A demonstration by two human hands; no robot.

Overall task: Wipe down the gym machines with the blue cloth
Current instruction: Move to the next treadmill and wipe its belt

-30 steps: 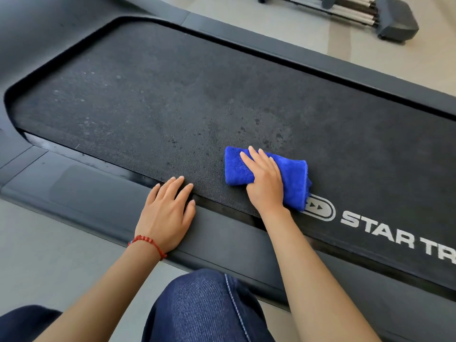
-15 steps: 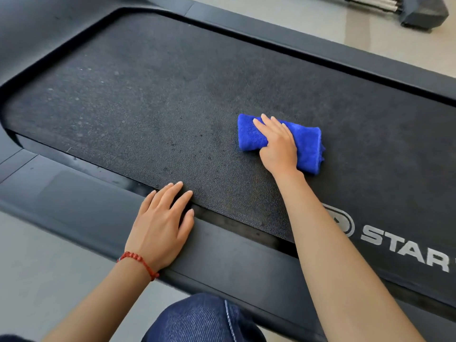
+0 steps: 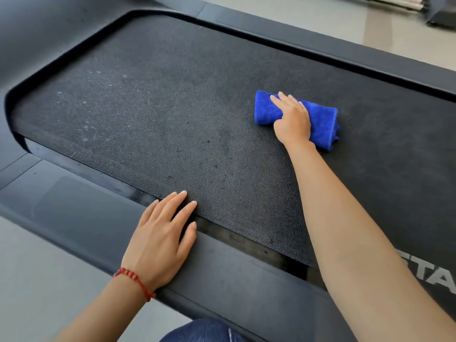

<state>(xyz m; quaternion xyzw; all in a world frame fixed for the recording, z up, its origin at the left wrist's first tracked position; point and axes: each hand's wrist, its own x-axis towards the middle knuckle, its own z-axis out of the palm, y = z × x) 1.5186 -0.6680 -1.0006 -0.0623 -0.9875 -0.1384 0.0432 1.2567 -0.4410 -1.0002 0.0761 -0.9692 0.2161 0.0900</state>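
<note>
Cut off at the right edge: white lettering (image 3: 436, 277) printed on the treadmill belt (image 3: 172, 124), only a few strokes readable, the rest hidden behind the right forearm or out of frame; cut off at the top right: another gym machine (image 3: 441, 13), grey housing and pale metal rails, too little shown to tell its kind; cut off at the bottom edge: a knee in dark blue denim (image 3: 204, 332) with a pale seam.

Folded into a thick oblong pad, plush and fuzzy, bright against the dark surface: the blue cloth (image 3: 323, 124), lying on the belt toward its far side, well apart from the near rail; middle of the cloth covered by the right hand (image 3: 292, 119), laid palm-down with fingers together and stretched flat across the pile, pressing rather than pinching; far ends of the cloth free on either side.

Resting flat on the near side rail (image 3: 234, 275), fingers slightly fanned, fingertips reaching over the gap onto the belt's edge: the left hand (image 3: 158, 243), holding nothing; around the wrist, a red beaded bracelet (image 3: 134, 280).

Belt pebbled, matte black, flecked with pale dust and darker smudges; rails smooth, dull charcoal plastic with rounded corners; floor (image 3: 37, 280) pale and plain.
</note>
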